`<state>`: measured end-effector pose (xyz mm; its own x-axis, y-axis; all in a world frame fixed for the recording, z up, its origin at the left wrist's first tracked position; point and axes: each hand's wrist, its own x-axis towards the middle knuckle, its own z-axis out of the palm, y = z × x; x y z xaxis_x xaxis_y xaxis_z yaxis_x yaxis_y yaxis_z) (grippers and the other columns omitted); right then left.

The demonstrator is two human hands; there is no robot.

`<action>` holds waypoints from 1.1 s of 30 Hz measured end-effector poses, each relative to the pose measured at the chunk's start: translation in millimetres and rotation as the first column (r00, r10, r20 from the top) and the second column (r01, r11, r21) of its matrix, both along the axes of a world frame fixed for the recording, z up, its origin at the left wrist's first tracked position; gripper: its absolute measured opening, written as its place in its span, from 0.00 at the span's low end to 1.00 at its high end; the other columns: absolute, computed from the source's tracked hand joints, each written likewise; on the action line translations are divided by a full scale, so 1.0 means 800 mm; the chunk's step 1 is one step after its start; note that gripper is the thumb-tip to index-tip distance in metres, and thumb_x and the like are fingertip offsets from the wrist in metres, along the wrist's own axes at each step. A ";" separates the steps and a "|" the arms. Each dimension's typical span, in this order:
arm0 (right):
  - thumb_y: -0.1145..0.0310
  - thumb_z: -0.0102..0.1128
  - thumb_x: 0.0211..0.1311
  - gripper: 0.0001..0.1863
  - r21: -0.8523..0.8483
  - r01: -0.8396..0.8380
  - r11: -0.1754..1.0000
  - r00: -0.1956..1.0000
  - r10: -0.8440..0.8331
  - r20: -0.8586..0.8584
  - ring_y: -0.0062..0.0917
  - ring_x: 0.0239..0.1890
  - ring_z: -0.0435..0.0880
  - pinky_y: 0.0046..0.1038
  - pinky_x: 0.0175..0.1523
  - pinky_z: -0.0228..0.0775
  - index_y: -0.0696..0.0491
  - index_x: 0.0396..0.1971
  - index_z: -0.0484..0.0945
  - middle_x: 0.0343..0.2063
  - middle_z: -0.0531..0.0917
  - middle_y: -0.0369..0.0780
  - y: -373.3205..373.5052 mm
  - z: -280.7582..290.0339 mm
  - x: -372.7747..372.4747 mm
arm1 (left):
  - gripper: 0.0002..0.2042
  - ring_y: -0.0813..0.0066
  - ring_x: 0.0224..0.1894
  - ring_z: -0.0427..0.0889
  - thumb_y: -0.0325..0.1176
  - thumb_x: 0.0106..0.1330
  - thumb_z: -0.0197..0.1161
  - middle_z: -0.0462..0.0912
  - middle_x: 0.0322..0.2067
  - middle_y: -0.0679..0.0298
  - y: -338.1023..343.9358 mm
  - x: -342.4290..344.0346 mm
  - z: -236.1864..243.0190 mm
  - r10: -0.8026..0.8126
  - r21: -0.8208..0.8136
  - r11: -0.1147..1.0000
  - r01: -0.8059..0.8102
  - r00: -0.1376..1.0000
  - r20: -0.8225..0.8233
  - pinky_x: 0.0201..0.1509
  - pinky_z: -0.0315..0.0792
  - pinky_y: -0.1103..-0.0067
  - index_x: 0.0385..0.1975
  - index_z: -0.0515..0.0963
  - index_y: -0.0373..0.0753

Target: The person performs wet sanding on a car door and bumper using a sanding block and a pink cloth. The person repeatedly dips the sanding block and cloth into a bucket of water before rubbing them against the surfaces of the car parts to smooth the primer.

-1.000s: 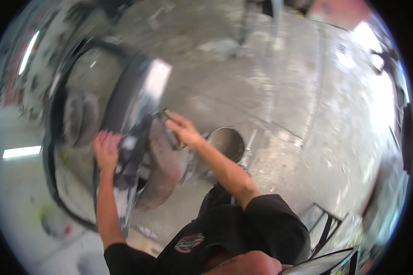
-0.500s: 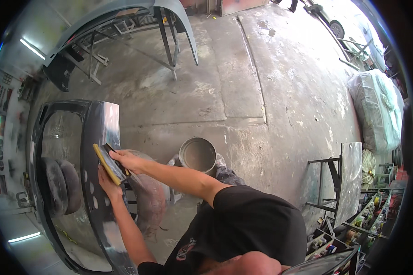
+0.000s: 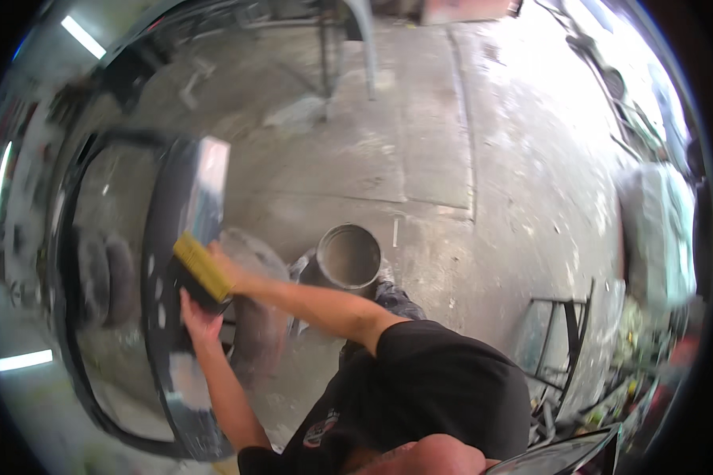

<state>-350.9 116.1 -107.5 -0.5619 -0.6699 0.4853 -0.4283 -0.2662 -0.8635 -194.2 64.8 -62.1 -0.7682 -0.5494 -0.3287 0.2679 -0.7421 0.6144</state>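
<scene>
the right hand (image 3: 231,273) is gripping a yellow-and-dark block (image 3: 203,265), which is above the long dark panel (image 3: 165,198) on the person's left; its fingers are mostly hidden behind the block, and whether the block touches the panel is hard to tell. the left hand (image 3: 201,321) is at the block's lower end, its fingertips partly covered by the dark side, so i cannot tell whether it is pinching the block or resting against the panel. the right forearm hides part of a rounded, reddish-grey thing (image 3: 257,336) beside the panel. just beyond that forearm a round bucket (image 3: 348,227) stands on the floor (image 3: 428,158), open at the top, with something dull grey-brown inside; liquid or bare bottom, i cannot say. two rounded, tyre-like things (image 3: 95,277) show blurred through the panel's frame. at the lower right, a jumble of small items (image 3: 634,380) is too smeared to make out, partly behind a dark-legged stand (image 3: 570,340). on the far right a bulky bundle (image 3: 653,229) is wrapped in pale sheeting, its contents hidden.
</scene>
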 end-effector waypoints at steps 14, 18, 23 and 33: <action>0.71 0.59 0.69 0.21 0.120 -0.134 0.984 0.913 0.075 0.400 0.36 0.39 0.87 0.34 0.47 0.75 0.60 0.60 0.78 0.39 0.86 0.53 0.043 0.083 -0.016 | 0.14 0.71 0.55 0.84 0.39 0.71 0.68 0.85 0.51 0.69 0.000 0.006 -0.011 0.125 -0.089 0.990 -0.108 0.972 0.201 0.58 0.79 0.67 0.54 0.79 0.50; 0.66 0.67 0.67 0.15 0.254 -0.098 0.962 0.930 -0.002 0.367 0.34 0.29 0.83 0.36 0.40 0.75 0.63 0.45 0.81 0.29 0.85 0.50 0.046 0.059 -0.039 | 0.14 0.76 0.42 0.86 0.37 0.69 0.70 0.86 0.44 0.70 0.029 -0.037 0.032 0.094 -0.202 0.978 -0.042 0.962 0.256 0.42 0.81 0.75 0.51 0.80 0.46; 0.67 0.70 0.62 0.15 0.338 -0.017 0.941 0.858 -0.160 0.489 0.42 0.29 0.84 0.41 0.39 0.74 0.62 0.34 0.75 0.26 0.83 0.53 0.037 0.006 -0.081 | 0.20 0.78 0.35 0.82 0.39 0.62 0.77 0.82 0.35 0.70 -0.046 -0.005 0.071 0.449 -0.677 0.730 0.096 0.680 0.580 0.40 0.76 0.82 0.50 0.79 0.40; 0.82 0.51 0.61 0.32 0.405 0.471 0.784 0.701 -0.611 0.368 0.58 0.49 0.82 0.48 0.57 0.71 0.71 0.67 0.62 0.45 0.81 0.63 -0.021 -0.090 -0.100 | 0.22 0.77 0.50 0.74 0.31 0.67 0.73 0.76 0.47 0.63 -0.143 0.019 0.045 0.680 -0.956 0.161 0.245 0.675 0.287 0.58 0.70 0.79 0.57 0.74 0.32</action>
<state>-430.5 99.1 -179.5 -0.9692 -0.2355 -0.0719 0.0373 0.1481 -0.9883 -178.7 -49.2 -26.3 -0.4243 -0.8457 0.3237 -0.4288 0.5025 0.7507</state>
